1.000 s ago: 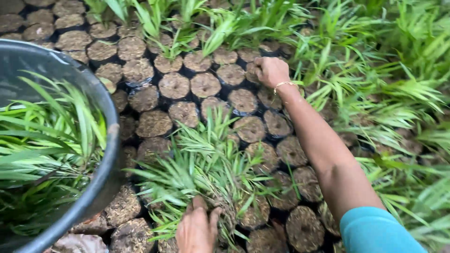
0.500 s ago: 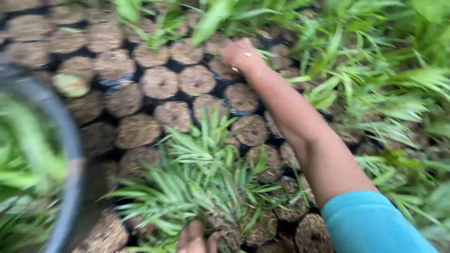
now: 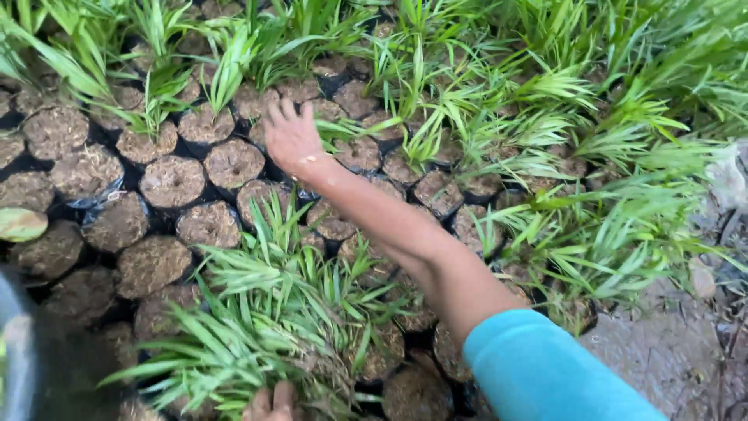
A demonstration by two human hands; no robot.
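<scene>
My right hand (image 3: 290, 139) reaches far forward, palm down and fingers spread, resting over small black nursery bags filled with brown soil (image 3: 232, 162). A thin bracelet sits on its wrist, and a turquoise sleeve (image 3: 545, 374) covers the upper arm. At the bottom edge my left hand (image 3: 269, 404) grips the root end of a bundle of green palm-like seedlings (image 3: 273, 312). The bundle lies across the soil bags and only part of the left hand shows.
Rows of soil bags (image 3: 148, 265) fill the left and middle, most without plants. Planted seedlings (image 3: 545, 132) crowd the back and right. A dark basin rim (image 3: 15, 359) shows at the lower left edge. Bare muddy ground (image 3: 670, 351) lies at the lower right.
The view has swung right, so the dark basin has slid almost out at the left. My right hand has gone from curled to spread fingers. My left hand keeps its hold on the bundle.
</scene>
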